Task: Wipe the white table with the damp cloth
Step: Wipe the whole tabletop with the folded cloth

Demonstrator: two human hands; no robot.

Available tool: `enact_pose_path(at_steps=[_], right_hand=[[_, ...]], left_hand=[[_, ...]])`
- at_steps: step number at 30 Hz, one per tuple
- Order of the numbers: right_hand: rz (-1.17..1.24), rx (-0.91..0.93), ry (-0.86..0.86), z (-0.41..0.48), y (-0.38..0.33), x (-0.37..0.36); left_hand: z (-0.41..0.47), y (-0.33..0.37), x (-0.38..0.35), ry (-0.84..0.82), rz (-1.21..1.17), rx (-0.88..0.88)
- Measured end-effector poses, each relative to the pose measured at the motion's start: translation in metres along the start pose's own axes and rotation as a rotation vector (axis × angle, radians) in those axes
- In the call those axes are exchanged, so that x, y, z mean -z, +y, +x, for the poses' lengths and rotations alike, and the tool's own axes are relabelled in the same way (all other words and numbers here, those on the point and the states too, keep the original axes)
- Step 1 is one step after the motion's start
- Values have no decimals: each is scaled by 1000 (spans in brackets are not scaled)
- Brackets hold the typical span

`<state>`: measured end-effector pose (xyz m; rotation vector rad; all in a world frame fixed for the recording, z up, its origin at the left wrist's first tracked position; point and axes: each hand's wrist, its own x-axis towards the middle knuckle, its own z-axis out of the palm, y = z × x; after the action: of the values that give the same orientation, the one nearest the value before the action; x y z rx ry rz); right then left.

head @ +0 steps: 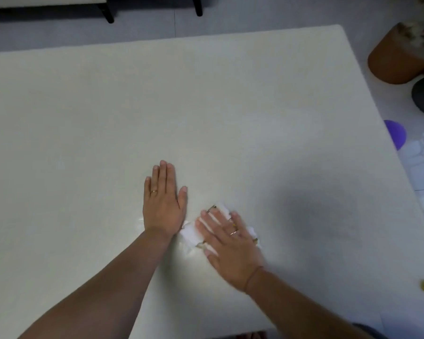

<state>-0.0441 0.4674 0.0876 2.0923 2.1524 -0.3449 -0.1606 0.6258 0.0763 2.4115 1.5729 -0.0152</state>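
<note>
"Pressing flat, is it? What are the hands doing?"

"The right hand [230, 243] lies palm down with fingers spread on the damp cloth [190, 234], pinning it to the white desk [206, 94] rather than gripping it. The left hand [163, 204] rests just beside it, released, flat on bare desk, holding nothing."

"Where exactly is the cloth?"

"Mostly under the right palm, its white edge poking out between the two hands, touching or nearly touching the left wrist. It looks bunched, not laid smooth, though the blur there makes the folds hard to read."

"So what might go wrong?"

"I'd judge two things. With only an open palm on it, the cloth could roll up or slip out during a fast stroke, leaving the hand sliding on the bare surface. And a bunched cloth wipes a narrow band, so streaks may be missed."

"Anything else?"

"The wide area beyond the fingertips and far right of the right hand appears unreached; leaning on the left hand to get there could smear a damp patch."
</note>
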Motion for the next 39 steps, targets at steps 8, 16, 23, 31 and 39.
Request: enact_pose_path(at_steps=[8,16,23,31,39], right_hand=[[290,-873,129,63,73,19],[-59,-66,50,87,57,23],[290,-912,137,128,104,33],[40,-59,87,147,45,31],[284,-931,171,181,103,42]], left_hand=[[-2,-1,-4,19,-6,-12],[-1,-3,-5,25,-9,-29],[1,-2,-6,26,-9,-26],[1,-5,-3,8,-25,-53],[3,-4,-3,18,-77,-47]])
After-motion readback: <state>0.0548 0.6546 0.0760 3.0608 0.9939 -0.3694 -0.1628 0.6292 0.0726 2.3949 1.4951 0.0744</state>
